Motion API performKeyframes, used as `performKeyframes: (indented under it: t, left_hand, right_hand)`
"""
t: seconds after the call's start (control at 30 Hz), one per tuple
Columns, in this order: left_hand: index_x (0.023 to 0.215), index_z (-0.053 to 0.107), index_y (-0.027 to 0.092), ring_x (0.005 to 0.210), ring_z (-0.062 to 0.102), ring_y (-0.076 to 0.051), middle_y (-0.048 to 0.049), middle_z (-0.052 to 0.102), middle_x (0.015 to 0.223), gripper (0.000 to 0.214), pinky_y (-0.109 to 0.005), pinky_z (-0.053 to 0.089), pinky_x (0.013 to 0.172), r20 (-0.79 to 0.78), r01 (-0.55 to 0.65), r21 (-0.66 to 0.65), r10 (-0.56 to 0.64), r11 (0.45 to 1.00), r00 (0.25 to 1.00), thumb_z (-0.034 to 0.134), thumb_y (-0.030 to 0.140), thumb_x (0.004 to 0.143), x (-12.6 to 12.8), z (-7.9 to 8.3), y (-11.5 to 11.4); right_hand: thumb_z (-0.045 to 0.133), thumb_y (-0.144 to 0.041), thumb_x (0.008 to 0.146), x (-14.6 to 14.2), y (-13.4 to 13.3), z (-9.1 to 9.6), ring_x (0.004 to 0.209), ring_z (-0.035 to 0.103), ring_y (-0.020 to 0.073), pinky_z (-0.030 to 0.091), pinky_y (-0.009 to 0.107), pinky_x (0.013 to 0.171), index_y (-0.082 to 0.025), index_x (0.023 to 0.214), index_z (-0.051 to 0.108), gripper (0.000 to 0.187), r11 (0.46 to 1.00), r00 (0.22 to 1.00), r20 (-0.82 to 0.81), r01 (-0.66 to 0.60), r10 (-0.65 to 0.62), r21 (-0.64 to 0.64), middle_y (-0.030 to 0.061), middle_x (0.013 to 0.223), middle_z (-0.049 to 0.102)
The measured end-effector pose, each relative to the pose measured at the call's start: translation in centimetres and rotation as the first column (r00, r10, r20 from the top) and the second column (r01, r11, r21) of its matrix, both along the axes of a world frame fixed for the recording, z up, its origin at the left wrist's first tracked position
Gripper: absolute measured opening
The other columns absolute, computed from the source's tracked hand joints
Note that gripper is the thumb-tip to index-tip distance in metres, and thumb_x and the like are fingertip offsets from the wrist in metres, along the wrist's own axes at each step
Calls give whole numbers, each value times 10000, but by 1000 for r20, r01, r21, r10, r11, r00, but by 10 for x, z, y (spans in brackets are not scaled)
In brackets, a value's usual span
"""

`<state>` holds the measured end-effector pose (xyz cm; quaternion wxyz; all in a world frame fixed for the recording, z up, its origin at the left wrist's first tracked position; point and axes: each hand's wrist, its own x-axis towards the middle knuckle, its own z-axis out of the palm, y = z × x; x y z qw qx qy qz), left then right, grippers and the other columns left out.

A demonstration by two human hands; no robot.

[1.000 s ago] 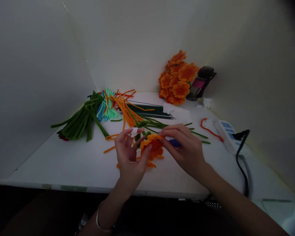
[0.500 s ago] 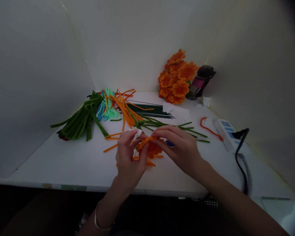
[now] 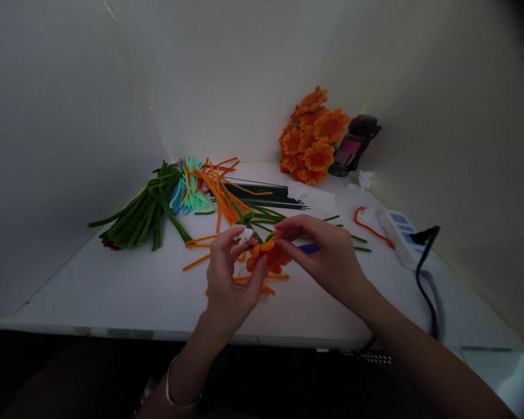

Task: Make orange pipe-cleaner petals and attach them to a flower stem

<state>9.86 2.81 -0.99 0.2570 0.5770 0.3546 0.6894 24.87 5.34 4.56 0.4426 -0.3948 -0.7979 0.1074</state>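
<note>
An orange pipe-cleaner flower (image 3: 268, 259) is held between both hands above the table's near half. My left hand (image 3: 233, 279) pinches its left side between thumb and fingers; a bit of white material (image 3: 245, 235) shows at the index fingertip. With thumb and index finger, my right hand (image 3: 321, 250) grips a petal at the flower's upper right edge. Green fuzzy stem material (image 3: 248, 217) appears just behind the flower. Below it lie short orange pipe cleaners (image 3: 266, 289), partly covered by the left hand. A dark blue object (image 3: 308, 248) is partly hidden by the right hand.
Green pipe cleaners (image 3: 135, 212) are bundled at left, beside mint-green ones (image 3: 194, 186) and loose orange ones (image 3: 222, 198). Dark thin wires (image 3: 262, 195) lie behind. Finished orange flowers (image 3: 314, 139) and a bottle (image 3: 353, 145) stand at the back. A power strip (image 3: 404, 235) with a black cord sits right.
My right hand's fingers have shifted slightly along the flower's edge, and the flower has tilted a little. More of the blue object shows. The left hand stays almost in place.
</note>
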Motion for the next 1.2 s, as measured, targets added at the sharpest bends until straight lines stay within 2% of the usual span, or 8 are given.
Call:
performKeyframes:
  t: [0.1,0.23,0.33,0.53,0.7,0.93,1.2]
  left_hand:
    - [1219,425,265,1014,590,-186,-79,531,1150,579,-392,517,916,-89,20,-46,-24,999,996,688,93,733,0,-4,0]
    - [1205,448,277,1010,585,-180,-67,523,1137,547,-339,538,862,-56,7,-50,-10,999,998,678,94,744,2,-6,0]
    - [1181,476,281,963,578,-164,-53,509,1107,539,-305,549,820,-13,11,-42,-11,999,1000,690,86,727,3,-6,1]
    - [1230,439,281,1020,583,-192,-79,526,1155,576,-351,541,866,-31,80,-36,-81,996,996,685,103,741,3,-11,2]
    - [1227,443,290,952,617,-169,-51,554,1105,597,-309,557,821,-6,79,-62,-79,995,997,692,80,726,2,-9,3]
    - [1201,455,278,970,631,-179,-56,576,1100,568,-313,559,827,-2,69,-82,-69,994,998,689,71,726,5,-4,3]
    - [1117,480,257,896,637,-92,12,593,948,506,-171,541,791,260,195,-127,-157,973,953,667,5,720,14,10,-2]
  right_hand:
    - [656,-103,763,-3,0,2,654,651,122,521,235,623,-192,872,619,146,997,999,46,-10,6,78,-1,777,690]
    - [644,-126,779,-4,0,0,676,650,128,514,240,621,-197,903,613,146,993,997,74,-18,10,114,8,798,689]
    - [636,-129,777,-2,-1,-1,669,639,127,510,238,614,-194,898,603,141,995,997,76,-39,33,90,7,791,676]
    - [632,-90,764,-1,-1,2,661,625,112,509,219,620,-188,886,598,160,996,993,74,-88,87,12,-2,781,670]
    - [641,-72,751,1,-2,3,662,649,114,522,215,621,-190,861,601,167,994,994,42,-101,103,-36,-5,778,690]
    - [651,-61,750,-1,-6,1,644,640,113,513,214,608,-188,820,601,154,995,998,59,-16,10,96,-15,745,680]
    - [668,-73,745,-6,-7,-9,664,641,145,496,263,632,-191,781,573,156,961,994,8,103,-108,258,2,711,672]
